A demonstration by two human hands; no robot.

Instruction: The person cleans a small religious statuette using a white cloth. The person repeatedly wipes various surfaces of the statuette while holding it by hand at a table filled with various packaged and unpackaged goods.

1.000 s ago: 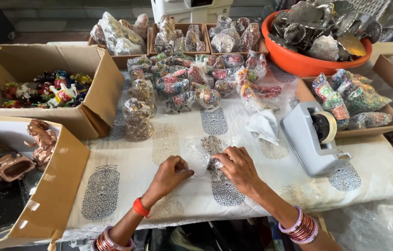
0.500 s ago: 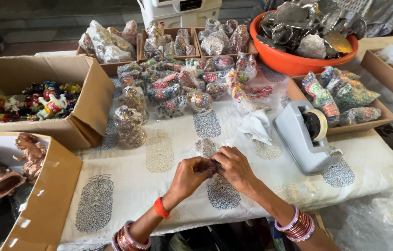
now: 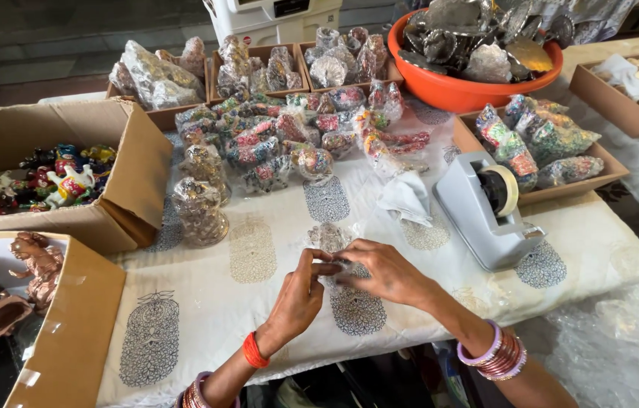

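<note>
Pinching a small crinkled clear-plastic-wrapped figurine (image 3: 328, 240) between them, left hand (image 3: 297, 298) and right hand (image 3: 380, 272) meet, fingertips pressed together, over the white block-printed tablecloth (image 3: 206, 302), near a grey tape dispenser (image 3: 483, 211).

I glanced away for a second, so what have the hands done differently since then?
Both hands came together. The left hand, earlier flat on the cloth, lifted to meet the right hand, and both now pinch the small clear-wrapped item between their fingertips. The tape dispenser, cardboard boxes and orange bowl kept their places.
</note>
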